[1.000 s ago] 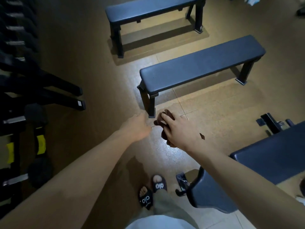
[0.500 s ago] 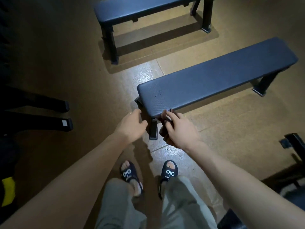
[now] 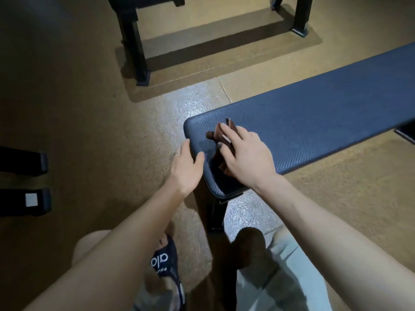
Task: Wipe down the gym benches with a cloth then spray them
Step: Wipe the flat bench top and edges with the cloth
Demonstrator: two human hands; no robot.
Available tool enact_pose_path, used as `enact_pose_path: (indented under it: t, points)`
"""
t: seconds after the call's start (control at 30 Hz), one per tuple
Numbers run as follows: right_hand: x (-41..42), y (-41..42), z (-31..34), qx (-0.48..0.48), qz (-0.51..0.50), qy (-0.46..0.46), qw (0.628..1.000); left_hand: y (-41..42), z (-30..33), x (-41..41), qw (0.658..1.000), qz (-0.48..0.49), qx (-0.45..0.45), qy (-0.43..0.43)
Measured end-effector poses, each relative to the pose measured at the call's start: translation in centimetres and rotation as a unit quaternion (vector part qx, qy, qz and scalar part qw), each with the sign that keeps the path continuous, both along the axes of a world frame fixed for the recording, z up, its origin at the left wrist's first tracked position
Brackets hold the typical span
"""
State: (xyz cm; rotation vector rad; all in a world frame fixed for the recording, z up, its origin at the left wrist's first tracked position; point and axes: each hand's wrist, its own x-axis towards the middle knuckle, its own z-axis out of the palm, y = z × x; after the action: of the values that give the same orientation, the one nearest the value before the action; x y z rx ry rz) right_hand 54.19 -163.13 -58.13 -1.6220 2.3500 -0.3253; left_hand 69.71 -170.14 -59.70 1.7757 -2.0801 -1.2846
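A dark blue padded gym bench [image 3: 314, 122] runs from centre to the right edge. My right hand [image 3: 244, 156] holds a bunched brown cloth [image 3: 230, 126] down on the pad's near end, with cloth showing between thumb and index finger. My left hand [image 3: 186, 167] grips the bench's end edge, thumb on top of the pad and fingers down its end face. A second bench [image 3: 134, 30] stands beyond, with only its legs and frame in view. No spray bottle is in view.
Black equipment feet [image 3: 33, 182] lie on the floor at the left edge. My legs and a dark slipper [image 3: 166, 263] are below, close to the bench's black leg [image 3: 215, 212]. Brown floor surrounds both benches.
I have come closer to the bench. My right hand brought the cloth from below the bench end up onto the pad, and my left hand took hold of the end edge.
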Motion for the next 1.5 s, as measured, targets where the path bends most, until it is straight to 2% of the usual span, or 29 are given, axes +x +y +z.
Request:
enact_pose_path:
  t: [0.1,0.17,0.3,0.4,0.47,0.53,0.57,0.67,0.8,1.03,1.3,1.4,1.5]
  points:
    - [0.0,-1.3,-4.9,0.067,0.053,0.078,0.993,-1.0,-4.2,-1.2,0.999,0.04,-0.013,0.031]
    - [-0.5,-1.4,-6.6,0.047,0.066,0.083,0.993,-1.2,-5.8,-1.8,0.997,0.059,-0.03,0.048]
    - [-1.6,-0.6,-5.5,-0.053,0.045,-0.036,0.997,-1.0,-5.3,-2.8,0.985,0.091,-0.128,0.069]
    - [-4.8,0.4,-5.0,-0.129,-0.034,-0.056,0.989,0.7,-2.9,-3.3,0.955,0.004,-0.286,0.083]
    - [-7.8,1.0,-6.1,-0.101,-0.09,-0.02,0.991,1.6,-1.9,-4.7,0.93,-0.123,-0.346,0.014]
    - [-9.5,1.4,-7.9,-0.049,-0.097,0.036,0.993,2.0,-1.9,-7.1,0.91,-0.24,-0.324,-0.095]
    - [-9.8,1.5,-8.7,-0.043,-0.087,0.057,0.994,2.2,-2.5,-8.2,0.903,-0.268,-0.302,-0.146]
    - [-10.0,1.5,-9.9,-0.08,-0.092,0.075,0.99,3.0,-5.4,-9.3,0.882,-0.262,-0.318,-0.228]
    - [-10.2,1.6,-10.2,-0.11,-0.097,0.088,0.985,4.0,-6.0,-7.4,0.891,-0.238,-0.329,-0.201]
    - [-10.3,1.6,-10.5,-0.119,-0.101,0.09,0.984,6.6,-5.3,-5.2,0.894,-0.218,-0.303,-0.247]
    - [-10.6,1.5,-10.9,-0.14,-0.11,0.088,0.98,-2.6,-6.2,-9.3,0.904,-0.194,-0.29,-0.25]
    - [-10.8,1.4,-11.1,-0.15,-0.113,0.083,0.979,-6.7,-6.2,-11.0,0.893,-0.191,-0.315,-0.259]
    - [-10.9,1.6,-11.1,-0.154,-0.109,0.084,0.978,-7.3,-6.0,-11.4,0.89,-0.182,-0.322,-0.267]
